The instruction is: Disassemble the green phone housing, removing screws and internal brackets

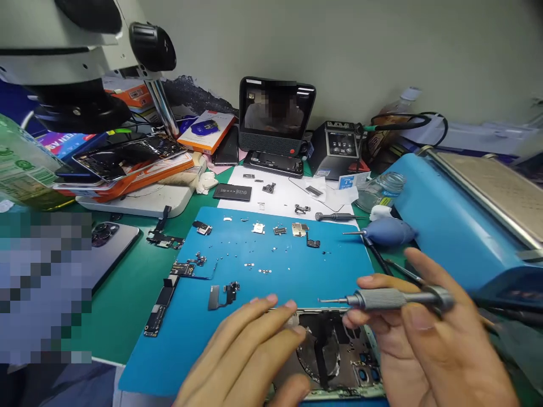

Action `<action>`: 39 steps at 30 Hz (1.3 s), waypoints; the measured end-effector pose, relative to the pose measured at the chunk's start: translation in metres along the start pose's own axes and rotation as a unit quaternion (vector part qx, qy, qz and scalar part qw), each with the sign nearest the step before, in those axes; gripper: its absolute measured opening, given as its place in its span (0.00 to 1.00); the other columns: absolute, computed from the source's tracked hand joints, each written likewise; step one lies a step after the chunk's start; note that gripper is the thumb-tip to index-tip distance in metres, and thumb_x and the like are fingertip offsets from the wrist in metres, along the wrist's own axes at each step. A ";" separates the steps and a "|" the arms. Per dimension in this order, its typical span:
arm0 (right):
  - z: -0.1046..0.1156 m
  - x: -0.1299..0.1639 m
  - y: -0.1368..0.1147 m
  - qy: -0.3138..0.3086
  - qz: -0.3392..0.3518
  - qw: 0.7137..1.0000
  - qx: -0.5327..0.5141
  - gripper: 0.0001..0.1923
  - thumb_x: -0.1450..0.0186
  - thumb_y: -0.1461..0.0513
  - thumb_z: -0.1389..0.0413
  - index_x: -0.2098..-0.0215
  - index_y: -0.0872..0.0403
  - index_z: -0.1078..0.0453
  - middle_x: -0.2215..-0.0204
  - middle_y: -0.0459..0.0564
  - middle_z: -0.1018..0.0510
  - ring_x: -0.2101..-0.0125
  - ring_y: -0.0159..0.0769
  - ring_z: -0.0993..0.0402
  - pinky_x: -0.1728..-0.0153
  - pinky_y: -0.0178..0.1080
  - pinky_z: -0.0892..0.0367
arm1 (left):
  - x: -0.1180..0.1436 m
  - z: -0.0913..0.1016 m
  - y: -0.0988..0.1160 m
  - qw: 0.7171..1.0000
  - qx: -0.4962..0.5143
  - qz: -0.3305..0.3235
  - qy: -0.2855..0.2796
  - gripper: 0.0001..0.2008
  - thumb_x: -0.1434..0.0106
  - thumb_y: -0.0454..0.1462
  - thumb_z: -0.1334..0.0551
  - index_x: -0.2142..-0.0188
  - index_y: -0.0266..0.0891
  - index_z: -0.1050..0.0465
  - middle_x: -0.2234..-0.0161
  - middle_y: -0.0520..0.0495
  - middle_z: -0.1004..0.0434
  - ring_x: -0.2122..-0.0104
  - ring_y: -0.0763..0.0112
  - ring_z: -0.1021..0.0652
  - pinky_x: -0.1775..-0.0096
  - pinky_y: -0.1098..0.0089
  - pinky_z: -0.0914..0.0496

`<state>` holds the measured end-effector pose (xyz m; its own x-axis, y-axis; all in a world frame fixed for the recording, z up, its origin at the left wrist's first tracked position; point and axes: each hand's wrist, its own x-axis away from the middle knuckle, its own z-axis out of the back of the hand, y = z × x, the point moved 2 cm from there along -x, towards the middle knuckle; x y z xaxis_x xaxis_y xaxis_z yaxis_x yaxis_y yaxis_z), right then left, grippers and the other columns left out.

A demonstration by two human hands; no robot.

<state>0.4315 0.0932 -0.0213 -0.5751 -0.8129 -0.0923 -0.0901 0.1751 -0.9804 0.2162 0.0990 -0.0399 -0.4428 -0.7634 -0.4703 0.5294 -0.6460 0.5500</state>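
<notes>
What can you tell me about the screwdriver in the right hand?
The screwdriver is a slim precision tool, grey metal by its look, with a knurled barrel, a rounded end cap and a thin bit. It lies roughly level, tip pointing left, pinched in the right hand just above the opened phone on the blue mat.

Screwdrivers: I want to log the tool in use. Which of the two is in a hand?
The grey knurled screwdriver, gripped in the right hand above the opened phone. The dark-handled screwdriver lies untouched at the blue mat's far edge.
</notes>
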 end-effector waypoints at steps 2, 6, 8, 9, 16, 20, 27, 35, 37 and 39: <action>0.000 0.001 -0.003 -0.062 -0.061 0.996 -0.036 0.29 0.34 0.56 0.30 0.36 0.45 0.27 0.63 0.48 0.14 0.77 0.35 0.18 0.74 0.35 0.18 | -0.005 0.006 -0.001 0.998 0.042 -0.042 0.013 0.18 0.25 0.39 0.31 0.37 0.47 0.24 0.48 0.52 0.11 0.51 0.69 0.12 0.47 0.75 0.18; -0.002 0.012 -0.002 -0.088 -0.118 0.987 -0.070 0.30 0.33 0.54 0.30 0.35 0.41 0.30 0.64 0.45 0.18 0.77 0.33 0.20 0.74 0.36 0.20 | -0.021 0.003 0.003 0.982 0.186 0.006 0.032 0.18 0.24 0.38 0.32 0.37 0.42 0.23 0.50 0.48 0.11 0.55 0.71 0.12 0.52 0.78 0.18; -0.003 0.017 0.000 -0.087 -0.122 0.986 -0.077 0.29 0.33 0.54 0.30 0.36 0.40 0.31 0.62 0.45 0.19 0.75 0.33 0.20 0.73 0.36 0.20 | -0.027 -0.002 0.009 0.963 0.266 0.007 0.039 0.14 0.25 0.35 0.31 0.42 0.41 0.19 0.53 0.48 0.10 0.54 0.72 0.12 0.51 0.79 0.20; -0.004 0.018 0.001 -0.086 -0.122 0.986 -0.078 0.29 0.33 0.53 0.30 0.36 0.40 0.31 0.62 0.46 0.19 0.74 0.33 0.20 0.72 0.36 0.21 | -0.029 -0.004 0.011 0.954 0.297 0.010 0.039 0.12 0.25 0.33 0.31 0.44 0.40 0.17 0.54 0.49 0.09 0.54 0.72 0.12 0.50 0.79 0.20; -0.004 0.018 0.000 -0.097 -0.133 0.983 -0.076 0.31 0.32 0.53 0.31 0.34 0.42 0.32 0.62 0.46 0.19 0.72 0.31 0.21 0.68 0.33 0.22 | -0.027 -0.009 0.010 0.932 0.359 0.015 0.049 0.14 0.26 0.28 0.32 0.45 0.41 0.15 0.54 0.52 0.09 0.54 0.75 0.12 0.49 0.81 0.22; -0.002 0.018 0.002 -0.103 -0.139 0.982 -0.068 0.32 0.32 0.52 0.31 0.33 0.41 0.33 0.63 0.45 0.19 0.72 0.31 0.22 0.69 0.33 0.22 | -0.026 -0.011 0.008 0.925 0.378 0.008 0.048 0.14 0.25 0.29 0.33 0.44 0.43 0.16 0.53 0.52 0.09 0.54 0.75 0.12 0.49 0.79 0.21; -0.005 0.022 0.000 -0.084 -0.168 0.980 -0.072 0.33 0.33 0.53 0.30 0.33 0.41 0.33 0.65 0.44 0.20 0.73 0.30 0.24 0.69 0.32 0.24 | -0.025 -0.013 0.005 0.924 0.382 0.006 0.022 0.12 0.23 0.31 0.34 0.44 0.40 0.16 0.53 0.48 0.09 0.54 0.70 0.11 0.50 0.75 0.20; -0.012 0.025 -0.007 -0.065 -0.192 0.977 -0.070 0.33 0.33 0.53 0.30 0.33 0.42 0.32 0.64 0.43 0.20 0.74 0.30 0.25 0.68 0.34 0.23 | -0.025 -0.011 0.004 0.927 0.374 -0.002 0.017 0.14 0.23 0.32 0.34 0.42 0.43 0.16 0.53 0.46 0.09 0.55 0.63 0.10 0.52 0.68 0.17; -0.012 0.025 -0.008 -0.064 -0.194 0.976 -0.076 0.32 0.33 0.53 0.30 0.33 0.42 0.32 0.64 0.43 0.20 0.74 0.29 0.25 0.69 0.33 0.24 | -0.025 -0.010 0.005 0.927 0.375 -0.006 0.019 0.15 0.24 0.32 0.34 0.42 0.44 0.17 0.53 0.46 0.09 0.55 0.62 0.10 0.52 0.67 0.17; -0.013 0.025 -0.008 -0.062 -0.196 0.976 -0.079 0.32 0.33 0.53 0.30 0.33 0.43 0.32 0.64 0.44 0.20 0.75 0.29 0.26 0.71 0.33 0.25 | -0.025 -0.009 0.005 0.927 0.375 -0.007 0.019 0.15 0.24 0.31 0.34 0.42 0.44 0.16 0.53 0.46 0.09 0.55 0.62 0.10 0.52 0.66 0.16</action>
<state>0.4074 0.0784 -0.0133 -0.3697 -0.8939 0.2535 -0.4120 -0.0868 -0.9070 0.2364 0.1150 -0.0318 -0.4128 -0.7631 -0.4972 -0.1342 -0.4889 0.8619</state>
